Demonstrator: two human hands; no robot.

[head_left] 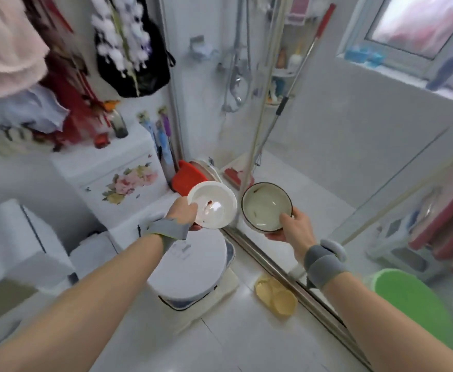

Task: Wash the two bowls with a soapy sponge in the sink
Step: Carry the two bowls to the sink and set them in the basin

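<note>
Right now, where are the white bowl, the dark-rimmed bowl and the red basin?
white bowl [212, 204], head view, inside wall.
dark-rimmed bowl [266, 206], head view, inside bottom.
red basin [186, 178], head view, its side.

We see two bare forearms reaching in from the bottom corners, with no sleeves on either; each wrist wears a grey fabric strap. On the left hand [183, 210] the strap [167, 229] is a flat grey band lying slantwise across the wrist and the back of the hand, with a thin pale, perhaps yellowish, edge; the picture is too blurred for us to be sure. On the right hand [296, 226] the band [323, 267] is wider and wraps the wrist fully; a rounded pale grey puck [334, 249] sits on its outer side; a short dark tab hangs under it.
</note>
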